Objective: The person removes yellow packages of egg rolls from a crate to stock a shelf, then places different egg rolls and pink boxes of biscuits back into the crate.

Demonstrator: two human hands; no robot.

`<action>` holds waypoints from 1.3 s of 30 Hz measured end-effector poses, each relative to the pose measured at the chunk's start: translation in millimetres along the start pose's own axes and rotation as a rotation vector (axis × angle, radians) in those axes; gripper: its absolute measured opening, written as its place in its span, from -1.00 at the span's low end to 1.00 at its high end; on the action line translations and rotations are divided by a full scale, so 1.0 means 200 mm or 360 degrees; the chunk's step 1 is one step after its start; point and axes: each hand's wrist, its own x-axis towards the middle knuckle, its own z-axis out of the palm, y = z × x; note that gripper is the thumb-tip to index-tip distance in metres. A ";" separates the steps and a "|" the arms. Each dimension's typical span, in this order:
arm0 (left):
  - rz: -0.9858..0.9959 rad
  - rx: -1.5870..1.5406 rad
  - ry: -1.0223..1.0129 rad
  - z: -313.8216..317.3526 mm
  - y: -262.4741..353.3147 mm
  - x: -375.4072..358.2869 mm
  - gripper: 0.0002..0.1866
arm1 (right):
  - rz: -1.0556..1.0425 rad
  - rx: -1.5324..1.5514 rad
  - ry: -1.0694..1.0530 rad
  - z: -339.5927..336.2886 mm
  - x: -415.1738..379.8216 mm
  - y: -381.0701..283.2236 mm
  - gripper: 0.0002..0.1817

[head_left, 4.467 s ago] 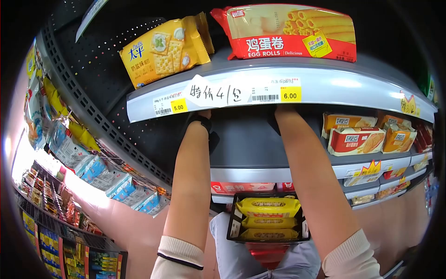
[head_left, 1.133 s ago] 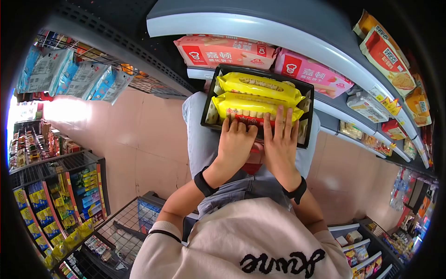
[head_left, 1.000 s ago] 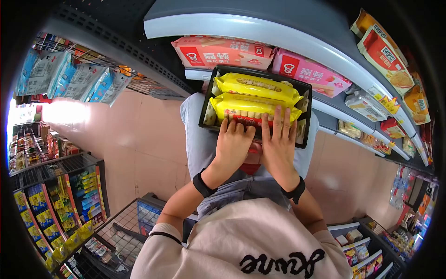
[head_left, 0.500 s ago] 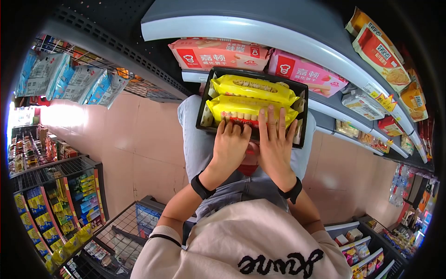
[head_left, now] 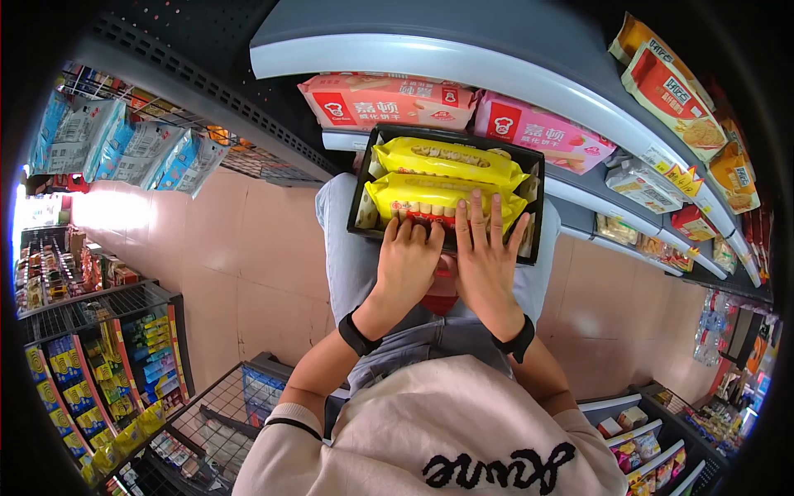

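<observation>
A black box rests over my knees, tilted toward me, with two yellow snack packs lying side by side in it. The farther yellow pack is untouched. Against the lower edge of the nearer yellow pack, my left hand has its fingers bent over the box's near side; their tips are partly hidden. My right hand lies with spread, stretched fingers on the right part of the same pack and the box edge. Something red shows below the box between my wrists.
Pink wafer packs stand on the shelf just beyond the box. Biscuit bags hang at upper right, blue-white bags at left. A wire rack stands at lower left, more shelving at lower right.
My right hand has shifted slightly left and down over the nearer pack. The box and my left hand look almost unchanged.
</observation>
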 end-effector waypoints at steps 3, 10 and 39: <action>-0.0009 0.0005 0.0010 0.00 0.00 0.00 -0.57 | 0.0004 0.0028 -0.0019 0.00 0.00 0.00 -0.17; 0.0200 -0.0077 0.0022 -0.02 -0.07 0.02 -0.84 | -0.0112 0.0254 0.0202 -0.02 -0.02 0.01 -0.33; 0.0200 -0.0873 0.0117 -0.25 0.05 0.00 -0.35 | 0.0294 0.3706 0.0211 -0.08 -0.01 0.21 -0.69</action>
